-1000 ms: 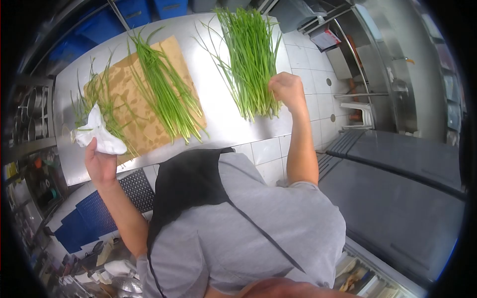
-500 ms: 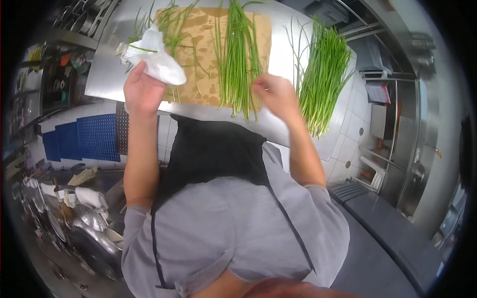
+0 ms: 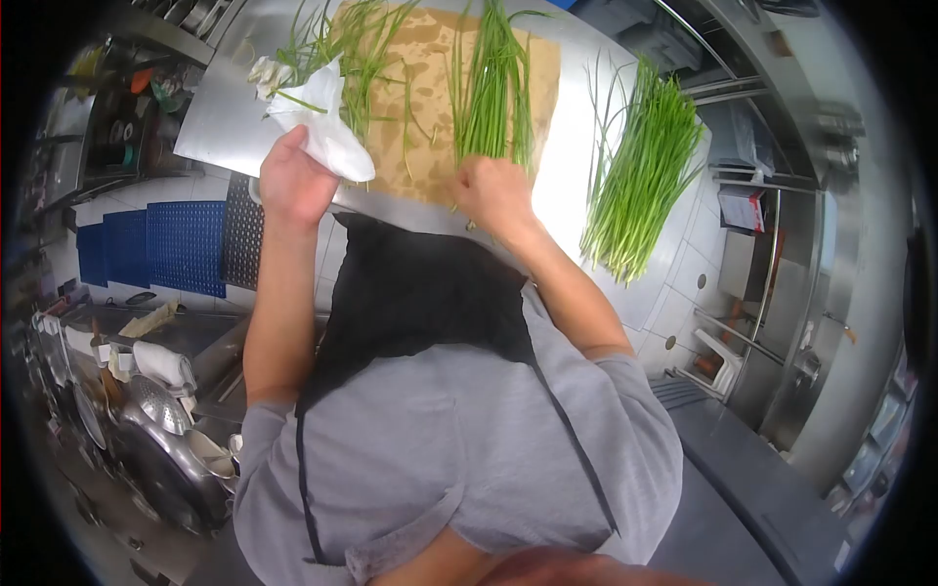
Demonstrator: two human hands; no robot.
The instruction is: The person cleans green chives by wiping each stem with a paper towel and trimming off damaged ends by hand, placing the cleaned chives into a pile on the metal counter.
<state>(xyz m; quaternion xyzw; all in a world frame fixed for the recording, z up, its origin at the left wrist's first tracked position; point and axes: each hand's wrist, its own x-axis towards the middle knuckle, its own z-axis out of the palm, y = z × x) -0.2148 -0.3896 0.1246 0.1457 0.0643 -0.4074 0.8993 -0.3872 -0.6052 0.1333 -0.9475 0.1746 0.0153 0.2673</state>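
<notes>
My left hand (image 3: 296,183) is closed on a crumpled white cloth (image 3: 330,133), near the front left of the metal table. A thin green stem lies across the cloth. My right hand (image 3: 491,195) has its fingers curled over the lower ends of the middle bunch of green stalks (image 3: 491,98); what its fingers pinch is too hidden to make out. That bunch rests on brown paper (image 3: 410,146) with damp spots. Sparse loose stalks (image 3: 363,59) lie on the paper's left part. A thick bunch (image 3: 645,176) lies on bare metal to the right.
The metal table (image 3: 220,112) has its front edge close to my black apron (image 3: 420,283). Blue perforated mats (image 3: 186,246) are at the lower left, above a counter with pans and a strainer (image 3: 156,405). A grey cabinet (image 3: 752,479) stands at the lower right.
My right hand has moved left from the thick bunch to the lower ends of the middle bunch. My left hand still holds the white cloth. The view has shifted, so the table appears higher.
</notes>
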